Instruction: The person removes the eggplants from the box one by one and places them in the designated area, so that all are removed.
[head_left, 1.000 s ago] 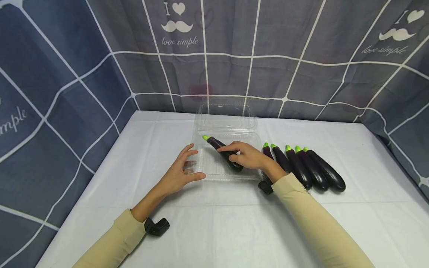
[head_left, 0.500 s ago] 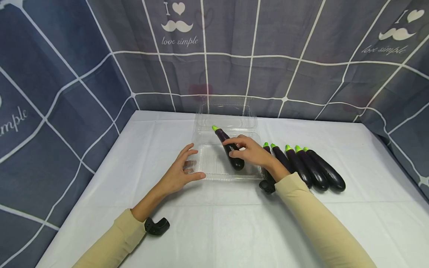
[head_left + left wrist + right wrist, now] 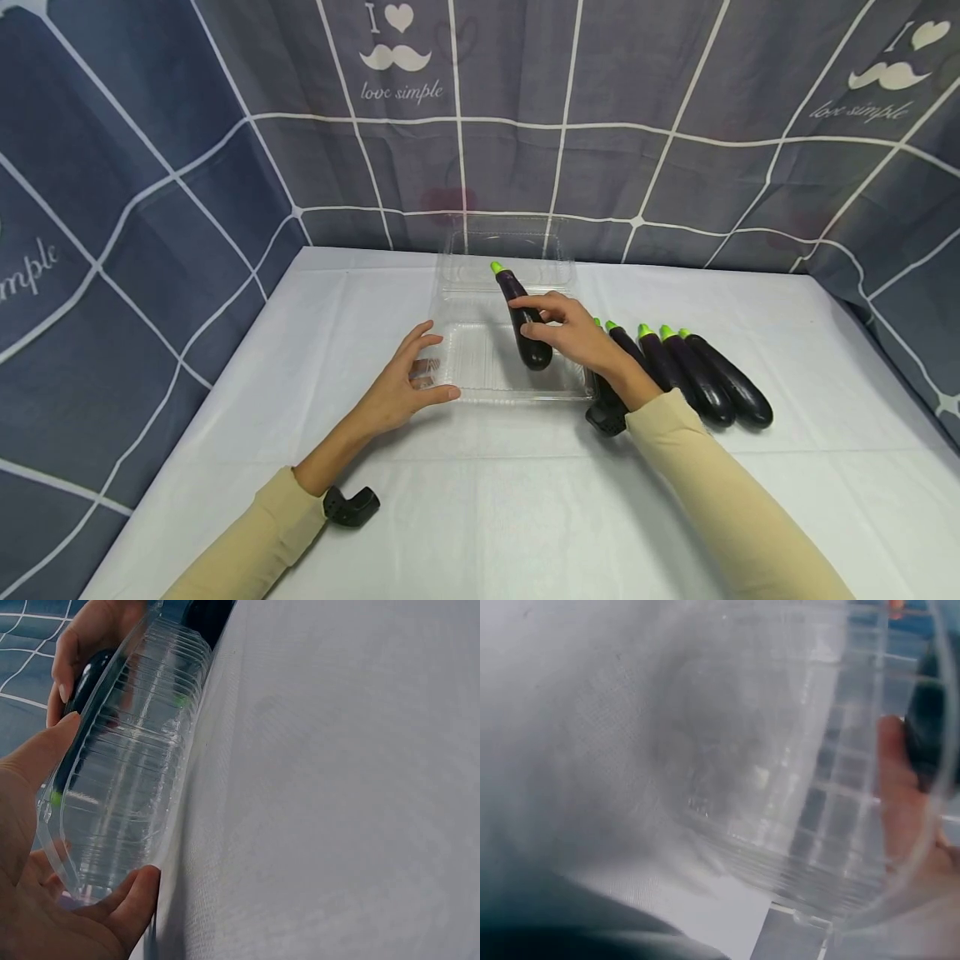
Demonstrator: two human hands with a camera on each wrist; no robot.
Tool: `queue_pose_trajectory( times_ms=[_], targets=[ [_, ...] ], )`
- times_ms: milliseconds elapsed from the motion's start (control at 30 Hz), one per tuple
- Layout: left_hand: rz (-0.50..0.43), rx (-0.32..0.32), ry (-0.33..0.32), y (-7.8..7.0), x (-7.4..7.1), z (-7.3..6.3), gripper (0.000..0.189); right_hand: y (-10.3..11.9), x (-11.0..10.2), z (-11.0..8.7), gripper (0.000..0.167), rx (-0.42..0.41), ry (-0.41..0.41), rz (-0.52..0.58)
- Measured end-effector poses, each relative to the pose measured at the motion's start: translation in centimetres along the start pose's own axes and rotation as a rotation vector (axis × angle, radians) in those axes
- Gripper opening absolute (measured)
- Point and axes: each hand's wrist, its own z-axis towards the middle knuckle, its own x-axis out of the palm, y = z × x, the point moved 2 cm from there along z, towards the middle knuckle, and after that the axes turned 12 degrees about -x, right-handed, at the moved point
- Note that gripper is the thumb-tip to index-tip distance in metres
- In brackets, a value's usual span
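Observation:
In the head view my right hand (image 3: 576,335) pinches a dark purple eggplant (image 3: 534,348) with a green stem end. The eggplant is tilted above the base of a clear plastic clamshell container (image 3: 517,397), its stem end towards the raised lid (image 3: 476,271). My left hand (image 3: 405,385) holds the container's left end, thumb at the near corner and fingers spread along the side. In the left wrist view the thumb (image 3: 56,746) lies at the rim and other fingers are at the container's end. The right wrist view is blurred, seen partly through clear plastic.
Several more eggplants (image 3: 701,379) lie side by side to the right of the container, partly hidden by the right forearm. A white cloth (image 3: 487,508) covers the table. Dark checked curtains (image 3: 510,167) stand behind and at both sides.
My right hand has lifted the eggplant from the container's base, moving it up and slightly right and turning it more lengthwise. The left hand and container stay where they were.

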Motion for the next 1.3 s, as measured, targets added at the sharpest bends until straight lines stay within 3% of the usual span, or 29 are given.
queue_pose_trajectory(
  times_ms=[467,1033,1300],
  targets=[
    [-0.002,0.001,0.002,0.3,-0.1,0.1,0.086,0.7,-1.7,-2.5,0.042,0.019,0.008,-0.022],
    [0.002,0.004,0.001,0.3,0.0,0.1,0.085,1.7,-3.7,-5.5,0.038,-0.022,-0.017,-0.111],
    [0.004,0.005,-0.001,0.2,0.0,0.0,0.085,1.8,-4.3,-6.5,0.037,-0.012,-0.033,-0.093]
  ],
)
